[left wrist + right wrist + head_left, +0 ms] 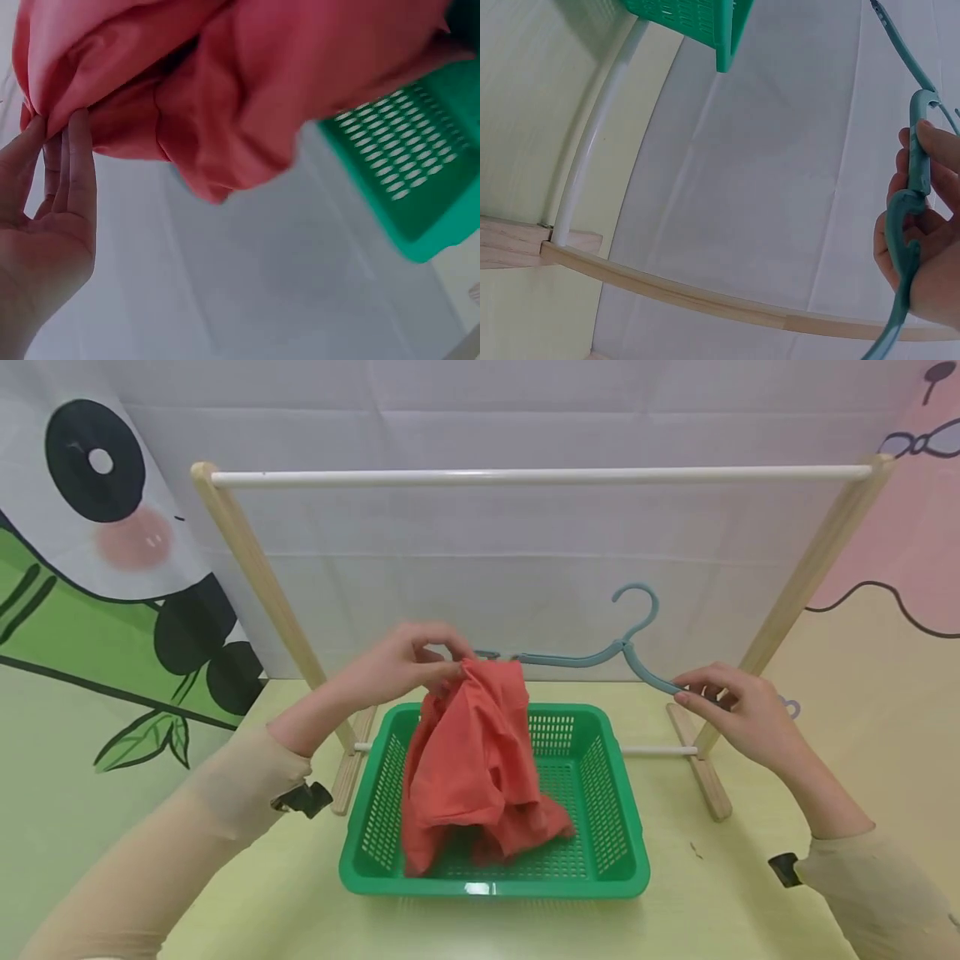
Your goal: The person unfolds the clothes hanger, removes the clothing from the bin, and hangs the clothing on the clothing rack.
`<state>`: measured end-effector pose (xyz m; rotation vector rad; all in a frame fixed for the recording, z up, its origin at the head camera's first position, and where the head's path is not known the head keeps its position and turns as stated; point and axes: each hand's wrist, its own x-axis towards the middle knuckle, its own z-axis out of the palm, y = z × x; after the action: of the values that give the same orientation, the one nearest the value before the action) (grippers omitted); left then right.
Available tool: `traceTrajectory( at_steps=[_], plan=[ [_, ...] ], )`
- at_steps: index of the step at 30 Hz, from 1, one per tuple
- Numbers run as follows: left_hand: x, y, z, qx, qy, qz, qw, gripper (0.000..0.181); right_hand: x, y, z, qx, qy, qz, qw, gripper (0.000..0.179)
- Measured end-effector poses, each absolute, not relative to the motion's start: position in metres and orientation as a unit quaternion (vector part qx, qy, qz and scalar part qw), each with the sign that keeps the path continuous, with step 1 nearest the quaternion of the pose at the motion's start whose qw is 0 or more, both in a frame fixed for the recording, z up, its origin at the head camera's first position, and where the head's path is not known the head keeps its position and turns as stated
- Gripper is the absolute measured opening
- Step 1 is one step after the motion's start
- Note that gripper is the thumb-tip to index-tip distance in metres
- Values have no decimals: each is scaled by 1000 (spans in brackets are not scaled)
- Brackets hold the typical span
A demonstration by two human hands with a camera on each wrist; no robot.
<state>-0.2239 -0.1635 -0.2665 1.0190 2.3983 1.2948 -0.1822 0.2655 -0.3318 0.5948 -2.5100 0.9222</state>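
Note:
A piece of red cloth [480, 760] hangs bunched from my left hand [405, 668], its lower folds down inside the green basket [495, 888]. Thumb and fingertips pinch the cloth's upper edge, as the left wrist view shows on the red fabric [225, 97]. My right hand [738, 714] grips one arm of a blue-green plastic hanger [577, 661], whose hook points up. The hanger's other arm reaches left toward the top of the cloth, and its far end is partly hidden there. In the right wrist view, fingers and thumb wrap the hanger's notched arm [919, 157].
Behind the basket stands a rack with a white top rail [540, 477] and wooden side posts [262, 581]. Its wooden feet [699, 764] and low white bar [656, 750] rest on the pale yellow table [675, 877]. A whitish sheet hangs behind, between cartoon-printed panels.

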Motion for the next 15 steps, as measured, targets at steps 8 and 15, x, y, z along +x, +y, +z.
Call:
traceTrajectory(
  at_steps=[8,15],
  plan=[
    [-227,-163,-330,360,869,313,133,31,-182,265,-333,204,-900,332,195,15],
    [-223,-188,-334,375,853,324,164,47,-180,265,-334,199,-901,334,191,16]
  ],
)
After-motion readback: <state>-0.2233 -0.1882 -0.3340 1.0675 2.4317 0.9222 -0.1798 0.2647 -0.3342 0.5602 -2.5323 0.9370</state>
